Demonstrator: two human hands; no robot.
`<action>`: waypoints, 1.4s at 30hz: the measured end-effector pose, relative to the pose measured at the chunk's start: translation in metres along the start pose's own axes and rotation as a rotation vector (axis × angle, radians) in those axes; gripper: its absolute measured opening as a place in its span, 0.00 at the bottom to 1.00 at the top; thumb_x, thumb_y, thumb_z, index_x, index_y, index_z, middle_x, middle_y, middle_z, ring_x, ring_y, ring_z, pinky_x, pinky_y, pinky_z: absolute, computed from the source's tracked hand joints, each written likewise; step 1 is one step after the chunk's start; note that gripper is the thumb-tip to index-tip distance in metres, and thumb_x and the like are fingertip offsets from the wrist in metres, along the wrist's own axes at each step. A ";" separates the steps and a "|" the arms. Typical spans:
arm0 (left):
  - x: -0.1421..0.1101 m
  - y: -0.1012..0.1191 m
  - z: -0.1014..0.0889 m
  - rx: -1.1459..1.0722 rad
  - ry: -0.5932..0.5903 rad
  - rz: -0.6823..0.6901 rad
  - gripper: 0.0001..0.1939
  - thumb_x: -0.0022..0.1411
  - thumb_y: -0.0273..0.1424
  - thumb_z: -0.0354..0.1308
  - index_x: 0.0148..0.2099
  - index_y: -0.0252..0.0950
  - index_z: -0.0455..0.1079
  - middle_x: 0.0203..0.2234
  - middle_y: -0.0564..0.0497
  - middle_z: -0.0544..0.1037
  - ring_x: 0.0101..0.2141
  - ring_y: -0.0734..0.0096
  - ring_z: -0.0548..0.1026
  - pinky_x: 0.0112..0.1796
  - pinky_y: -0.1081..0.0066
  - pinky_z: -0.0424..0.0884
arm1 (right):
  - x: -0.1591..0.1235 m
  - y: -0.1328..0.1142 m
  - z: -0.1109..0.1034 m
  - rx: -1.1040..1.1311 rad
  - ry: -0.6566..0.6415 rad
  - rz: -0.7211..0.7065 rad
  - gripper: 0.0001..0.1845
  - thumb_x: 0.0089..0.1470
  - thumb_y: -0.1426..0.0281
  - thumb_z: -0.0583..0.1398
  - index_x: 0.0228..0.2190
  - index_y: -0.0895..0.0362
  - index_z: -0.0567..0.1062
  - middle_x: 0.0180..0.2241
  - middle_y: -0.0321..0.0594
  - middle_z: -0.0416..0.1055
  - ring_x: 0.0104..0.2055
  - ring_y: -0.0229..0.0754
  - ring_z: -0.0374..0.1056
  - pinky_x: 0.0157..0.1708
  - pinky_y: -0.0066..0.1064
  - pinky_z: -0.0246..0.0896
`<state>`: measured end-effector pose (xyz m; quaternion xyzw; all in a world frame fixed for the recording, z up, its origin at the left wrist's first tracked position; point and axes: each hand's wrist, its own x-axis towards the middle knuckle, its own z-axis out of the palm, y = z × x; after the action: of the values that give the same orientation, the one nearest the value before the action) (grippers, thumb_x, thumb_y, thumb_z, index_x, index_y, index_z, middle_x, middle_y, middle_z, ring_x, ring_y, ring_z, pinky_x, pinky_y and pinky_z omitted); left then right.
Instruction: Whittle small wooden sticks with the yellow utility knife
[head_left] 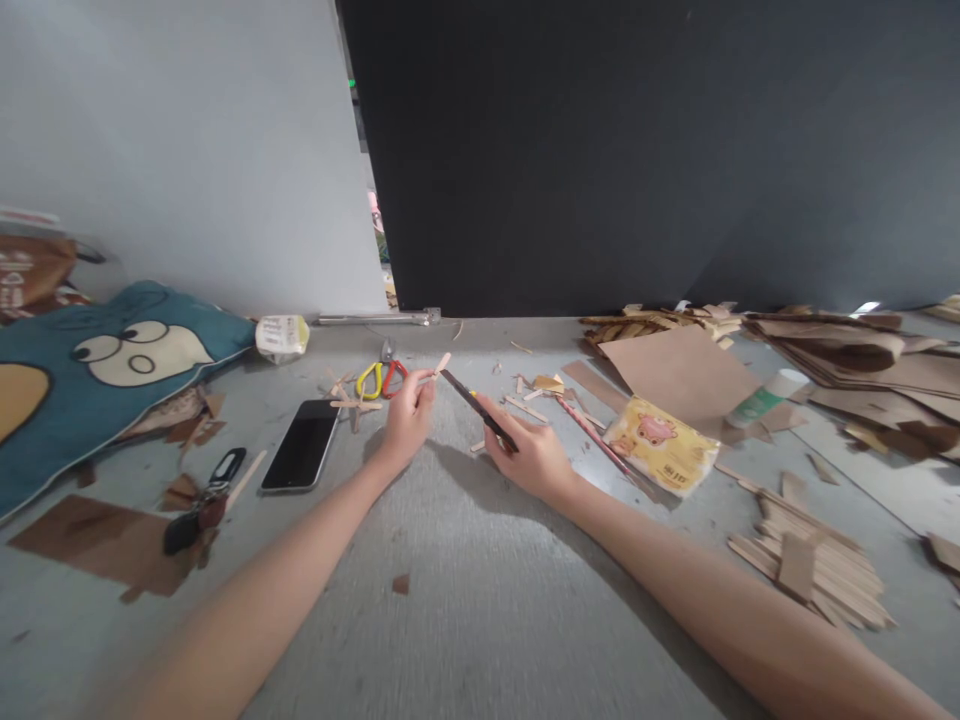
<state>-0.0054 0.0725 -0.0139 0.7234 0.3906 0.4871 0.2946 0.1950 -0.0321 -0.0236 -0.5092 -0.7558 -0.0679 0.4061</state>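
In the head view my left hand is closed, pinching a short wooden craft stick that pokes up past the fingertips. My right hand wraps round a slim black utility knife with a small yellow part. The knife's far end points up and left, close to the stick; whether they touch I cannot tell. Just left of my left hand lie pliers with one yellow and one red handle. Crossed craft sticks lie beside them. Several loose stick pieces are scattered beyond my right hand.
To the left lie a phone, keys, cardboard and a teal cushion. At right are a yellow packet, a glue stick, cardboard sheets and stacked sticks. A black panel stands behind.
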 end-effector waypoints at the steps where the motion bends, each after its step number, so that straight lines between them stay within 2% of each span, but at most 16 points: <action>1: 0.000 0.000 0.000 -0.004 0.011 0.002 0.22 0.74 0.50 0.47 0.53 0.37 0.67 0.21 0.59 0.60 0.21 0.73 0.59 0.25 0.72 0.55 | 0.000 -0.001 0.000 -0.002 0.008 -0.012 0.26 0.69 0.68 0.52 0.65 0.56 0.70 0.28 0.36 0.78 0.24 0.35 0.70 0.28 0.24 0.64; 12: -0.001 0.001 0.001 0.000 0.036 -0.009 0.14 0.74 0.43 0.48 0.51 0.39 0.65 0.19 0.61 0.58 0.19 0.73 0.58 0.24 0.72 0.53 | -0.001 -0.001 -0.002 -0.008 0.004 -0.066 0.25 0.70 0.68 0.52 0.65 0.56 0.69 0.26 0.34 0.77 0.23 0.33 0.68 0.27 0.23 0.61; 15: 0.001 0.001 0.003 0.078 0.009 -0.018 0.12 0.74 0.40 0.49 0.47 0.38 0.67 0.19 0.60 0.62 0.20 0.73 0.61 0.26 0.72 0.55 | 0.000 0.002 -0.004 -0.068 -0.008 -0.074 0.25 0.70 0.68 0.52 0.65 0.56 0.70 0.26 0.35 0.76 0.23 0.34 0.68 0.26 0.24 0.59; 18: 0.004 -0.003 0.003 0.189 -0.074 -0.041 0.08 0.71 0.36 0.52 0.40 0.38 0.67 0.22 0.57 0.70 0.24 0.71 0.68 0.30 0.72 0.61 | 0.002 0.006 -0.007 -0.128 -0.025 -0.060 0.26 0.69 0.69 0.52 0.65 0.56 0.70 0.26 0.36 0.78 0.25 0.36 0.70 0.26 0.26 0.57; 22: 0.006 -0.010 0.003 0.305 -0.130 -0.077 0.09 0.70 0.35 0.53 0.37 0.38 0.68 0.27 0.52 0.76 0.30 0.66 0.74 0.35 0.70 0.64 | 0.001 0.010 -0.007 -0.171 -0.084 -0.008 0.26 0.67 0.69 0.54 0.64 0.55 0.72 0.29 0.38 0.81 0.26 0.38 0.73 0.26 0.27 0.57; 27: 0.006 -0.011 0.002 0.353 -0.168 -0.089 0.09 0.70 0.34 0.52 0.37 0.38 0.68 0.26 0.52 0.77 0.30 0.67 0.74 0.34 0.70 0.63 | 0.000 0.009 -0.004 -0.222 -0.162 0.002 0.26 0.67 0.67 0.55 0.64 0.53 0.72 0.30 0.38 0.81 0.26 0.38 0.72 0.26 0.27 0.55; 32: 0.005 -0.007 0.002 0.349 -0.173 -0.091 0.08 0.69 0.34 0.53 0.38 0.38 0.70 0.28 0.51 0.79 0.30 0.67 0.75 0.34 0.70 0.63 | 0.001 0.009 -0.004 -0.210 -0.156 -0.002 0.25 0.67 0.67 0.54 0.63 0.52 0.73 0.29 0.39 0.80 0.25 0.38 0.71 0.26 0.27 0.54; 42: 0.007 -0.008 0.002 0.372 -0.155 -0.048 0.09 0.67 0.34 0.54 0.35 0.37 0.71 0.23 0.51 0.77 0.26 0.68 0.71 0.31 0.71 0.61 | 0.001 0.008 -0.003 -0.204 -0.164 -0.009 0.26 0.67 0.67 0.53 0.63 0.52 0.73 0.28 0.39 0.80 0.23 0.37 0.70 0.25 0.27 0.54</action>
<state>-0.0042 0.0821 -0.0178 0.7913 0.4670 0.3422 0.1966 0.2032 -0.0290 -0.0235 -0.5483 -0.7779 -0.1041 0.2887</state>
